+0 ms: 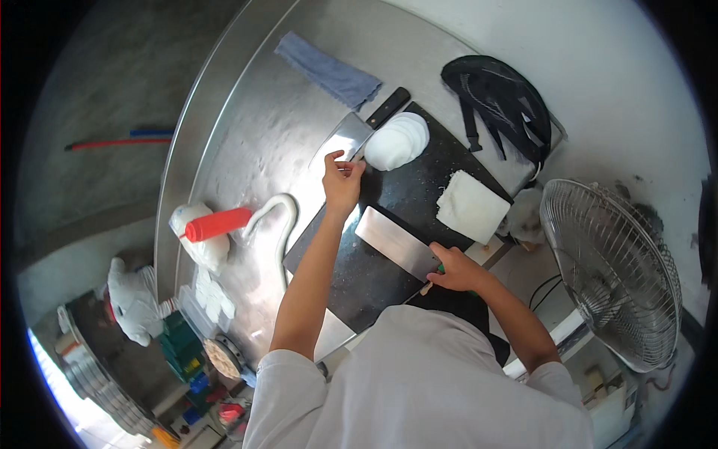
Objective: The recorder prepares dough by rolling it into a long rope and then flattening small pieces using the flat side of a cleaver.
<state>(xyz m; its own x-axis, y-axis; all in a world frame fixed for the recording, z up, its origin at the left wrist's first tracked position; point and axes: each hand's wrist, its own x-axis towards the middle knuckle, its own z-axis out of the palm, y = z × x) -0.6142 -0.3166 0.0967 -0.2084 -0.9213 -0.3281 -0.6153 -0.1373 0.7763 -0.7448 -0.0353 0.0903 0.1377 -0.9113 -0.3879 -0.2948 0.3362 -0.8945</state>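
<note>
My right hand grips a cleaver with a broad rectangular blade, which lies over the near half of a black cutting board. A little of its green handle shows under the fingers. My left hand is raised at the board's left edge with bent fingers. Whether anything thin is pinched between them cannot be seen. Just beyond that hand is an overlapping stack of round white dough wrappers. Beside the stack rests a second cleaver with a black riveted handle. A folded white cloth covers part of the board's right side.
A dough rope curves on the steel table. Left of it, a red squeeze bottle lies on a white bag. A blue cloth and black bag lie farther back. A wire-caged fan stands right.
</note>
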